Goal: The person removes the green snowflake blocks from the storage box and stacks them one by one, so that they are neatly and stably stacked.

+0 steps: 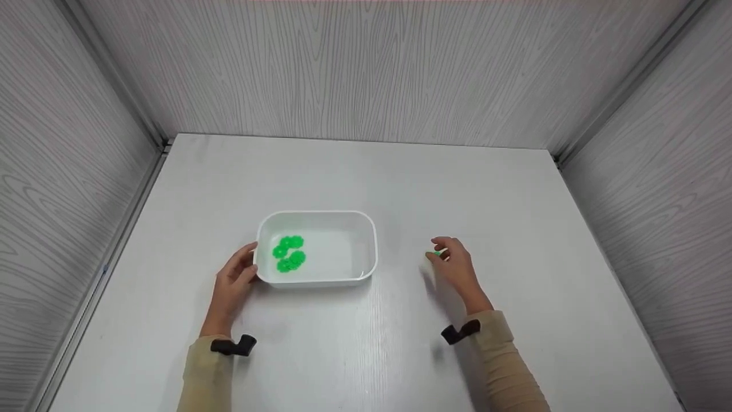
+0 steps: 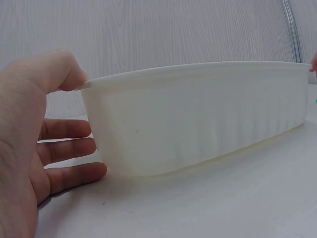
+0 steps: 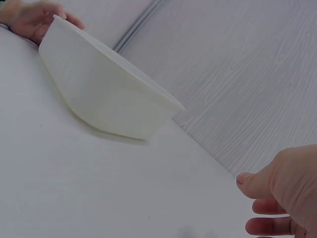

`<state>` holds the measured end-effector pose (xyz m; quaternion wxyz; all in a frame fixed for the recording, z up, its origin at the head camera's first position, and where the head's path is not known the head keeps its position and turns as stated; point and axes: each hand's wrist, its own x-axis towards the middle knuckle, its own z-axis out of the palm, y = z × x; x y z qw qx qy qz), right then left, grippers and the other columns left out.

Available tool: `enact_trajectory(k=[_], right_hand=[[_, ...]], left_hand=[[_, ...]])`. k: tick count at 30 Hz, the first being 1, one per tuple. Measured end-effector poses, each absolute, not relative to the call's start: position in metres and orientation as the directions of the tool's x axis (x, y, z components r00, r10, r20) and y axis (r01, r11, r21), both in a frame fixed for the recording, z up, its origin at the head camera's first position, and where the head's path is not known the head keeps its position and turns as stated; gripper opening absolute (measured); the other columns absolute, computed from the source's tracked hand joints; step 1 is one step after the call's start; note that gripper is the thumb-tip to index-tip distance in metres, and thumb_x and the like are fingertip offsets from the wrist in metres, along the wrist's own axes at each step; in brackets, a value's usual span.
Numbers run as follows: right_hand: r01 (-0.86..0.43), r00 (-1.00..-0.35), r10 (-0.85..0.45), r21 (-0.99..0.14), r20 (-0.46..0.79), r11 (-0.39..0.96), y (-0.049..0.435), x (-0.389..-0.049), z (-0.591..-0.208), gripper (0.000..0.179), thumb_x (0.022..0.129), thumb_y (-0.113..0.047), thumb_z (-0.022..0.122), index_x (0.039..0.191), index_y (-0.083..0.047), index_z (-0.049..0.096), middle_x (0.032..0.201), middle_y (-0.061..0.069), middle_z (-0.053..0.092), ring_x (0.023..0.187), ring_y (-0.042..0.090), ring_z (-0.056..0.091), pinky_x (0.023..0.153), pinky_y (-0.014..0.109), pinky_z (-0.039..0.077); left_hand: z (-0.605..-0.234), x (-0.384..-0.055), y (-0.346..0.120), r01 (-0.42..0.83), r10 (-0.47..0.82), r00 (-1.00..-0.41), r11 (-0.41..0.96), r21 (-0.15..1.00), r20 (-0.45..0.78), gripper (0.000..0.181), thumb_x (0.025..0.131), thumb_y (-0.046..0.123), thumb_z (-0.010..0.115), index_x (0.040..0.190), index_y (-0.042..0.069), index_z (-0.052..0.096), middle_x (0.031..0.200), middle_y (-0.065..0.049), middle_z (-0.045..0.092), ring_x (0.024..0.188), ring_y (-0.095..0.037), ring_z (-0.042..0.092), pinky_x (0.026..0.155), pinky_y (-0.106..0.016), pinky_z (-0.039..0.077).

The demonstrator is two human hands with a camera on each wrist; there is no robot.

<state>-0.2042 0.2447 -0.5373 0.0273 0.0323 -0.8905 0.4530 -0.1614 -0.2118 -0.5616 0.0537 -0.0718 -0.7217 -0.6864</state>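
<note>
A white plastic tub [image 1: 343, 282] stands on the table, with several green scalloped discs [image 1: 291, 262] lying flat in its left half. My left hand [image 1: 233, 281] holds the tub's left end. In the left wrist view its thumb [image 2: 64, 74] presses on the rim and the other fingers [image 2: 74, 176] lie against the outer wall. To the right of the tub, my right hand [image 1: 454, 269] pinches a small green disc [image 1: 430, 252] between thumb and fingers, mostly covered by them. That disc is hidden in the right wrist view, where the hand [image 3: 287, 193] shows at the lower right.
The white tabletop [image 1: 354, 177] is bordered by grey wood-grain panels at the back [image 1: 343, 74], left [image 1: 63, 171] and right [image 1: 663, 189]. Both sleeves carry a black wrist mount, on the left [image 1: 233, 346] and the right [image 1: 460, 332].
</note>
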Motion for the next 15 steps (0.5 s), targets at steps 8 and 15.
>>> enact_trajectory(k=[8, 15], right_hand=[[-0.166, -0.984, -0.049, -0.783, 0.171, 0.600, 0.232, -0.208, -0.532, 0.031, 0.087, -0.018, 0.066, 0.114, -0.001, 0.061, 0.098, 0.013, 0.059, 0.081, 0.023, 0.056, 0.069, 0.037, 0.048], [-0.200, -0.978, -0.072, -0.779, 0.196, 0.594, 0.217, -0.212, -0.523, 0.026, 0.088, -0.017, 0.065, 0.111, -0.005, 0.063, 0.096, 0.010, 0.059, 0.080, 0.020, 0.056, 0.071, 0.036, 0.048]], left_hand=[[-0.560, -0.161, -0.212, 0.149, 0.025, -0.989, 0.052, 0.987, 0.148, 0.041, 0.096, 0.009, 0.049, 0.136, 0.003, 0.044, 0.126, -0.026, 0.049, 0.109, -0.042, 0.047, 0.081, -0.033, 0.050], [-0.558, -0.162, -0.210, 0.162, 0.018, -0.987, 0.068, 0.984, 0.161, 0.040, 0.096, 0.006, 0.049, 0.135, -0.001, 0.044, 0.125, -0.029, 0.049, 0.108, -0.045, 0.047, 0.079, -0.029, 0.051]])
